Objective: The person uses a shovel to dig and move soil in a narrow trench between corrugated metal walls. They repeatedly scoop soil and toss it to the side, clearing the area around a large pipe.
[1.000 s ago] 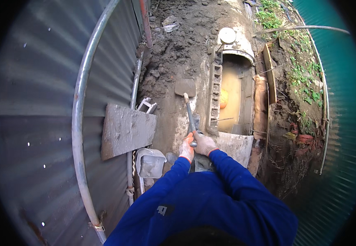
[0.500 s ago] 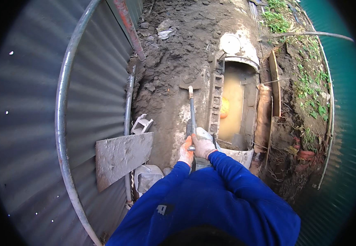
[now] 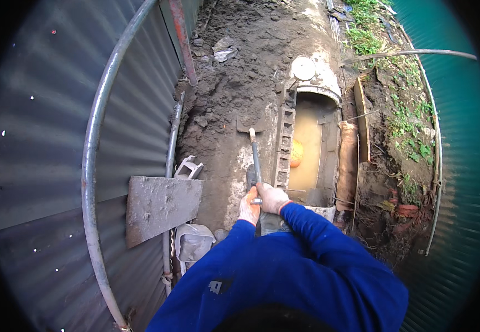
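Observation:
With both gloved hands I grip a long-handled shovel (image 3: 256, 157) whose dark shaft points away from me. Its muddy blade (image 3: 251, 123) rests low against the wet soil, partly blending into it. My left hand (image 3: 249, 207), in a white and orange glove, is closed near the handle's end. Wrapped round the shaft close beside it is my right hand (image 3: 273, 198), in a pale glove. Right of the shovel, a row of hollow blocks (image 3: 285, 141) edges an opening with murky brown water (image 3: 308, 130). An orange rounded object (image 3: 296, 153) sits partly in that water.
A corrugated grey wall (image 3: 35, 149) and bent metal pipe (image 3: 89, 166) stand at left, near a muddy board (image 3: 162, 205) and a grey container (image 3: 194, 242). Beyond the opening lies a white round lid (image 3: 303, 68). Planks (image 3: 362, 119), plants and a green wall (image 3: 464, 166) line the right.
The view has shifted slightly, so the surroundings sit a little differently. Both hands keep their hold on the shovel, its blade still at about the same patch of soil.

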The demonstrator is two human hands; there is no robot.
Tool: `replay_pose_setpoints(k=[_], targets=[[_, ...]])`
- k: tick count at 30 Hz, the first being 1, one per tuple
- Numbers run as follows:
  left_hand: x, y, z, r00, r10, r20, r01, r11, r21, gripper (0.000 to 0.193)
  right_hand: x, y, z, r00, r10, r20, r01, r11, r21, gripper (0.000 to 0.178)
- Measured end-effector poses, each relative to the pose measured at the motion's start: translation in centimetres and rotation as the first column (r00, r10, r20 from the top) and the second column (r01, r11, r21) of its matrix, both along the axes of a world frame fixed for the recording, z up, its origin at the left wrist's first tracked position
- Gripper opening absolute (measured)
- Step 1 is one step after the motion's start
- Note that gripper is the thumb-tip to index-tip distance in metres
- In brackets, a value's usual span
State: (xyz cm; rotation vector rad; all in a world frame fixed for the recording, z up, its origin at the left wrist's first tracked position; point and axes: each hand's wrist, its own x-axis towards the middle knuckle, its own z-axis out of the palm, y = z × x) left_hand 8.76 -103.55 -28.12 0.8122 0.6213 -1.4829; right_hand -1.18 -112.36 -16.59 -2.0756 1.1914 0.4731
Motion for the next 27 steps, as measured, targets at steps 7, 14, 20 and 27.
replay_pose_setpoints(k=[7, 14, 20, 27], targets=[[-2.1, 3.3, -1.1, 1.000, -0.018, 0.024, 0.014, 0.991, 0.130, 0.034, -2.2, 3.4, -1.9, 0.995, -0.003, 0.104, 0.013, 0.995, -0.094, 0.059], [-1.3, -7.9, -3.7, 1.000, -0.015, 0.026, 0.016, 0.999, -0.038, 0.027, -0.9, -8.0, -4.9, 1.000, 0.007, -0.008, -0.007, 1.000, 0.023, 0.068], [-1.5, -13.2, -6.4, 0.975, 0.192, -0.112, -0.193, 0.981, -0.002, 0.020, 0.2, -13.4, -5.7, 0.991, 0.118, -0.056, -0.116, 0.993, 0.035, 0.066], [-2.0, -15.6, 0.2, 0.942, -0.131, 0.309, 0.133, 0.991, 0.016, 0.034, -0.8, -14.5, -1.1, 0.993, -0.089, -0.073, 0.087, 0.996, -0.023, 0.069]])
